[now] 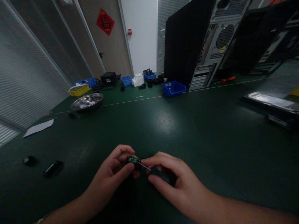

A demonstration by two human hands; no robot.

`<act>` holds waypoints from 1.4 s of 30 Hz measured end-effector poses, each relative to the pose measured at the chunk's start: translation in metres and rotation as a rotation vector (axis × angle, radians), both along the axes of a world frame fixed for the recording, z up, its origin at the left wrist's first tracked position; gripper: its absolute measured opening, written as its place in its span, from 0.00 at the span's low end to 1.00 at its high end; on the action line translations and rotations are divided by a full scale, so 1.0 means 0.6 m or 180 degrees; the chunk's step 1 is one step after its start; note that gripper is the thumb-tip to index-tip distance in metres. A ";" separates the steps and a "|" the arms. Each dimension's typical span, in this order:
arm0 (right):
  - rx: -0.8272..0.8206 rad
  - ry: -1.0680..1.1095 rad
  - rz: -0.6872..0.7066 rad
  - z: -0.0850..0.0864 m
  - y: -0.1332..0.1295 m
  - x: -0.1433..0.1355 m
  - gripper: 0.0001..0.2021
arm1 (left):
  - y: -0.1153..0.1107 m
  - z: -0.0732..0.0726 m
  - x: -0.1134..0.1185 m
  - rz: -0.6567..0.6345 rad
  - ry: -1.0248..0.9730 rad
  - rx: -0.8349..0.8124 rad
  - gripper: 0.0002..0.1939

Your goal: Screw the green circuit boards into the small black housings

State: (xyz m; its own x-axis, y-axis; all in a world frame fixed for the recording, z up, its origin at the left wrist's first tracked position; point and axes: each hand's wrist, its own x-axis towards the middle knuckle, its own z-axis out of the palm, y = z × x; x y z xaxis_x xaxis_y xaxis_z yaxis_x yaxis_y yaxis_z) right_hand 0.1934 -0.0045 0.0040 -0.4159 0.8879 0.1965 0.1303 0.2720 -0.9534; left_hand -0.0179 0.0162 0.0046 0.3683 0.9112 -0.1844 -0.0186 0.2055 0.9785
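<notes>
Between the thumb and fingers of my left hand is a small black part with a green circuit board on its face. My right hand is wrapped round the dark handle of a screwdriver. The thin metal shaft points left, its tip at the right end of the small part; whether it sits in a screw cannot be made out. My right index finger reaches along the shaft. On the left of the table lie two similar dark pieces, a longer one with a pale green strip and a shorter one.
A round metal dish, a yellow bin and a blue bin stand toward the back of the green table. A black computer case rises at the back right. A flat silver-topped device lies far right.
</notes>
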 end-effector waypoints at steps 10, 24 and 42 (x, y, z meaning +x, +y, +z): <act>0.0158 -0.0045 0.0284 0.000 -0.002 0.001 0.16 | -0.002 -0.004 -0.005 -0.0017 -0.0027 0.0036 0.13; 0.0243 -0.0159 0.0404 -0.004 -0.004 0.002 0.17 | 0.004 0.000 -0.010 -0.0443 -0.0103 -0.0027 0.19; 0.0134 -0.0050 -0.0120 -0.001 0.000 -0.001 0.14 | 0.005 -0.023 -0.018 -0.0163 -0.0022 -0.0212 0.15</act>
